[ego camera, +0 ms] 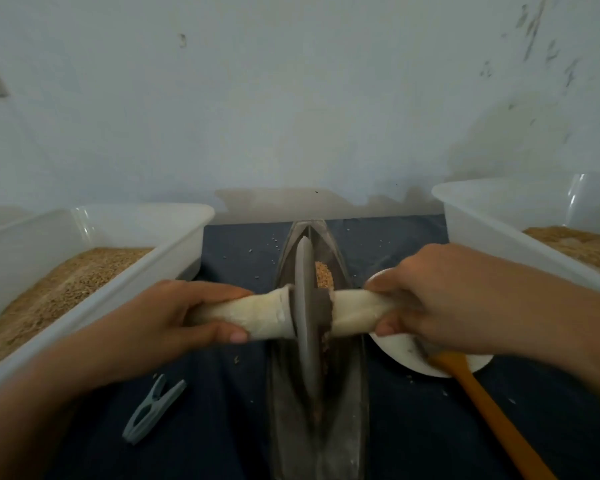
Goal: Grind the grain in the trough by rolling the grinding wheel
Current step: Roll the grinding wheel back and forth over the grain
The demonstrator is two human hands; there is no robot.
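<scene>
Over the trough (pixel 343 393), our left hand (pixel 174 317) and right hand (pixel 440 299) clamp curled fingers around the grinding wheel (pixel 305 306) handles (cloth-wrapped), grain (pixel 323 274) beside it.

A dark blue cloth (pixel 413 427) covers the table. The metal trough (pixel 347 393) lies at its centre, with one grain-filled plastic tub (pixel 174 251) at nine o'clock, another tub (pixel 471 220) at two, a grey clothespin (pixel 153 408) at seven, and a white plate (pixel 399 351) at three.
</scene>
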